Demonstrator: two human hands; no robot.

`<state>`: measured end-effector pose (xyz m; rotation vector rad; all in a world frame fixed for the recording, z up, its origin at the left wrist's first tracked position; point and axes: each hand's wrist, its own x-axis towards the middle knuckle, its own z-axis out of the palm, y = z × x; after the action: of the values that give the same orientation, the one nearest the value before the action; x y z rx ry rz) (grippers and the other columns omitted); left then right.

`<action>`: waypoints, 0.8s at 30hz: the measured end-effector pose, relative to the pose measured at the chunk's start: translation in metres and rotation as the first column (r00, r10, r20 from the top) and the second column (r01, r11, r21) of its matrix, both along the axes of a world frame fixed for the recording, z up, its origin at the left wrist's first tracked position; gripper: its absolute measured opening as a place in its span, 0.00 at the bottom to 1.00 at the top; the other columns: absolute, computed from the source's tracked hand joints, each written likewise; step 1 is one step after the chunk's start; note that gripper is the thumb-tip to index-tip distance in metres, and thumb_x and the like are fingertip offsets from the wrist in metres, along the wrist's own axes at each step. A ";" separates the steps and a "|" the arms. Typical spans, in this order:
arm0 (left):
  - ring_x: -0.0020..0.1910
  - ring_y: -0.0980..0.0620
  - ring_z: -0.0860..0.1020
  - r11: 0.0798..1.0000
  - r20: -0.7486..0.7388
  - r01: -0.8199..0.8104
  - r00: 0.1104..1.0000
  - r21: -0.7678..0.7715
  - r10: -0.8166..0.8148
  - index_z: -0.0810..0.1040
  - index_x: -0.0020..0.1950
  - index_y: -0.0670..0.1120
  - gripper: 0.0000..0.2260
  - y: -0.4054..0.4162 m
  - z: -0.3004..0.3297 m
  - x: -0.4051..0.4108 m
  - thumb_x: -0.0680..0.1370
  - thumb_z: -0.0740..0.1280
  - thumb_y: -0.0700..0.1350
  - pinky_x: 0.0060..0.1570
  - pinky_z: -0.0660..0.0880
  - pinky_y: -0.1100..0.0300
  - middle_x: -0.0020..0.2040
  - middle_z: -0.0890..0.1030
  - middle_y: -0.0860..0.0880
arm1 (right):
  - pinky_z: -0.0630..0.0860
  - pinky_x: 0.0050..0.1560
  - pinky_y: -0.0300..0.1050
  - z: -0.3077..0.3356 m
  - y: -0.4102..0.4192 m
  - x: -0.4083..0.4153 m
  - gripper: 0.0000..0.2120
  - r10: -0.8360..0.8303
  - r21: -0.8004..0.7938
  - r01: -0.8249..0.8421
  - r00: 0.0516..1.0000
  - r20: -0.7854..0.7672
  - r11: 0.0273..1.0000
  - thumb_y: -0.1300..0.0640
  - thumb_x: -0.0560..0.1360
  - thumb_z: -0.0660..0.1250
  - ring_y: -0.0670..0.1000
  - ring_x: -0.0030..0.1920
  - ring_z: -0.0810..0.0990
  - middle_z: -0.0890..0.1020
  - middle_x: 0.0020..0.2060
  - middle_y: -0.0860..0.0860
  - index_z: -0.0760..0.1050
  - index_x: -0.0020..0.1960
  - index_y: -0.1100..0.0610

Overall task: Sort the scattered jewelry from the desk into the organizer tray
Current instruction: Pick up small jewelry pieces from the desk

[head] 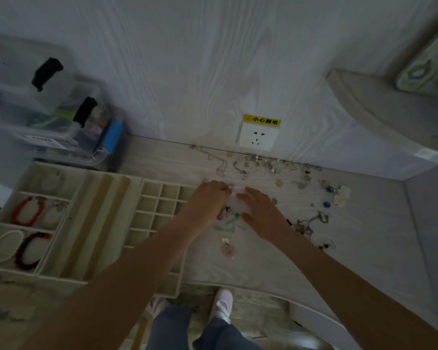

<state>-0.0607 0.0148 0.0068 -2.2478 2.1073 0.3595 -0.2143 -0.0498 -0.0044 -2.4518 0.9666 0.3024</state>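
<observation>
Over a pale desk (364, 223), both arms reach forward, the left hand (208, 200) curled knuckles-up, its grip unclear, the right hand (261, 210) flat and open, above scattered jewelry (263, 164) beside the organizer tray (86, 223).

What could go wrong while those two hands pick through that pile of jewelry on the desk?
The chains near the wall look tangled, so lifting one may drag others along. The left hand and right hand cover the pieces between them, so a small one could slip unseen. The pink pendant lies near the desk's front edge and might get knocked off.
</observation>
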 end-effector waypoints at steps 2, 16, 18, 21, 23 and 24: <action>0.64 0.47 0.70 1.000 0.044 -0.002 0.999 0.006 0.002 0.70 0.68 0.45 0.18 -0.006 -0.004 -0.001 0.78 0.60 0.38 0.62 0.64 0.55 0.66 0.72 0.47 | 0.56 0.71 0.46 0.000 0.005 -0.001 0.24 -0.031 0.007 0.030 0.997 0.068 1.000 0.56 0.79 0.60 0.54 0.73 0.56 0.57 0.74 0.54 0.59 0.73 0.55; 0.51 0.42 0.75 0.941 -0.324 -0.322 0.906 -0.107 0.274 0.78 0.52 0.36 0.07 -0.001 -0.011 -0.004 0.76 0.63 0.34 0.47 0.67 0.59 0.51 0.77 0.39 | 0.74 0.53 0.48 -0.005 0.024 0.000 0.16 -0.023 0.019 0.022 0.995 0.093 1.000 0.57 0.76 0.65 0.54 0.58 0.71 0.68 0.60 0.56 0.70 0.63 0.58; 0.50 0.43 0.77 0.881 -0.420 -0.460 0.825 -0.110 0.378 0.79 0.50 0.36 0.06 -0.001 -0.005 -0.003 0.76 0.65 0.35 0.47 0.69 0.61 0.51 0.78 0.39 | 0.74 0.50 0.47 -0.008 0.026 0.002 0.14 -0.032 0.017 0.031 0.992 0.119 0.999 0.59 0.76 0.64 0.55 0.54 0.73 0.69 0.57 0.57 0.70 0.60 0.60; 0.45 0.50 0.78 0.793 -0.540 -0.595 0.713 -0.128 0.448 0.81 0.47 0.38 0.05 0.005 0.006 -0.001 0.74 0.69 0.37 0.45 0.67 0.74 0.50 0.79 0.42 | 0.74 0.46 0.49 -0.010 0.029 0.002 0.10 -0.078 0.036 0.073 0.984 0.160 0.997 0.62 0.76 0.64 0.56 0.47 0.75 0.71 0.52 0.57 0.71 0.56 0.61; 0.42 0.56 0.76 0.750 -0.622 -0.649 0.642 -0.128 0.449 0.81 0.44 0.39 0.02 0.011 0.014 0.000 0.73 0.70 0.37 0.41 0.67 0.80 0.47 0.80 0.45 | 0.72 0.45 0.49 -0.011 0.030 0.001 0.08 -0.093 0.027 0.090 0.983 0.160 0.996 0.61 0.76 0.63 0.54 0.43 0.73 0.71 0.48 0.56 0.71 0.55 0.61; 0.40 0.58 0.75 0.731 -0.665 -0.673 0.597 -0.110 0.449 0.81 0.43 0.40 0.01 0.014 0.018 0.000 0.73 0.70 0.38 0.39 0.67 0.81 0.46 0.79 0.47 | 0.70 0.43 0.47 -0.012 0.030 0.001 0.08 -0.097 0.027 0.094 0.982 0.161 0.995 0.62 0.76 0.63 0.53 0.42 0.71 0.70 0.46 0.55 0.70 0.54 0.61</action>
<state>-0.0606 0.0284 0.0245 -3.4127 1.6231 0.8954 -0.2132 -0.0197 -0.0160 -2.3618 1.0018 0.0773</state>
